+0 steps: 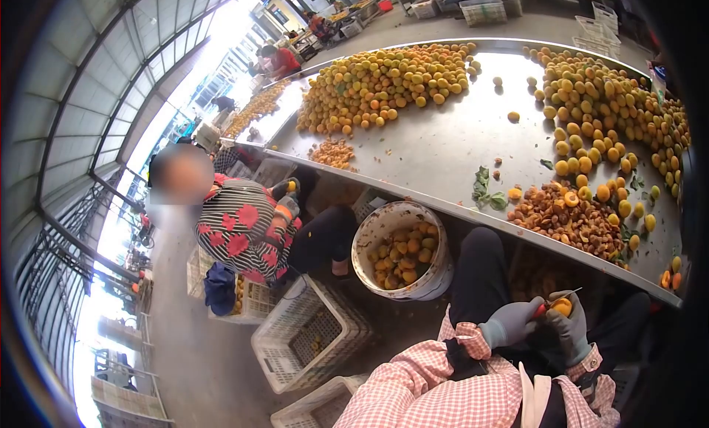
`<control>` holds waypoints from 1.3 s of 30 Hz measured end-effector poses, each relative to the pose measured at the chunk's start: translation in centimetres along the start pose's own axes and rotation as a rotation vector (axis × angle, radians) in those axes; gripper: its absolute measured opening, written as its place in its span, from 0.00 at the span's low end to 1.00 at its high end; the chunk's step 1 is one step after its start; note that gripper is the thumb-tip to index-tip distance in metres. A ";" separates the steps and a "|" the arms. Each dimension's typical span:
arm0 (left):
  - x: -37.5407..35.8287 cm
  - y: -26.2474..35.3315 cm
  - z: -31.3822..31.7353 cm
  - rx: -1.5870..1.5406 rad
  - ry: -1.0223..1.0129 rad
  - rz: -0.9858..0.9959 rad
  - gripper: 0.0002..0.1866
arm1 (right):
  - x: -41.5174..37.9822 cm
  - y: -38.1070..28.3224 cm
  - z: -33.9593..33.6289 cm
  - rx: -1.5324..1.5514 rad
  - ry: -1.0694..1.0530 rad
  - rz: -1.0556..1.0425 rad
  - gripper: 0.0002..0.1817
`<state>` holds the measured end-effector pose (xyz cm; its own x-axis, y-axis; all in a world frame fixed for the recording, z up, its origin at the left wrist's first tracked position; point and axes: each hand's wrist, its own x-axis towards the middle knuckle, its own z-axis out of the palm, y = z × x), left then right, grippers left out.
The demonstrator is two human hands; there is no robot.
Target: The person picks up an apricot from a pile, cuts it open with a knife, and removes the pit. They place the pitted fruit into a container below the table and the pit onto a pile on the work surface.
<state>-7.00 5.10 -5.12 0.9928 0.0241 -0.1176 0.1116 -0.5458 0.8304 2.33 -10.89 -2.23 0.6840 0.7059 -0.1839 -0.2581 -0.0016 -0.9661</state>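
My left hand (509, 323), in a grey glove, is closed around the red handle of a small knife (540, 310). The thin blade tip shows just past the fruit. In my right hand (570, 330), also gloved in grey, sits an orange apricot (561, 307), gripped by the fingers against the knife. Both hands are close together above my lap, below the table edge. On the metal table in front lies a heap of apricot pits or dark scraps (572, 220), with whole apricots (583, 144) piled behind it.
A metal table (443, 147) bears another apricot pile (384, 88) and green leaves (484, 190). A white bucket of apricots (402, 258) stands by my knee. Plastic crates (310, 339) sit on the floor. A co-worker in a striped, flowered top (240, 228) sits at left, holding fruit in gloved hands.
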 end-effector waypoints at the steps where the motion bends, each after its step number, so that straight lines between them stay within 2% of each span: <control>1: -0.1 -0.1 0.0 -0.003 0.004 0.000 0.21 | 0.0 0.1 0.1 -0.007 0.008 0.012 0.22; 7: 0.4 -2.3 1.9 -0.117 0.023 0.016 0.18 | 0.3 3.5 -0.5 0.047 0.032 0.077 0.21; 9: 0.7 -2.9 2.6 -0.332 -0.051 -0.064 0.15 | 0.4 4.9 -0.8 0.089 0.046 0.105 0.21; 13: 1.1 -2.8 2.5 -0.300 -0.115 -0.137 0.12 | 0.1 5.1 -0.6 0.048 0.096 0.139 0.17; 15: 1.3 -2.7 2.6 -0.397 -0.162 -0.218 0.10 | 0.0 4.9 -0.6 0.028 0.094 0.128 0.16; 24: 1.4 -2.5 2.7 -0.495 -0.204 -0.292 0.09 | 0.0 5.9 -0.9 0.050 0.127 0.130 0.13; 31: 1.5 -2.1 2.7 -0.473 -0.197 -0.311 0.08 | 0.0 6.0 -0.9 0.082 0.128 0.106 0.14; 39: 1.6 -2.2 3.4 -0.155 -0.088 -0.164 0.11 | 0.0 6.4 -1.5 0.090 0.117 0.103 0.14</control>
<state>-5.77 3.50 -9.00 0.9540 0.0249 -0.2988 0.2828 -0.4058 0.8691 1.73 -11.98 -8.64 0.7241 0.6183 -0.3055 -0.3872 -0.0021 -0.9220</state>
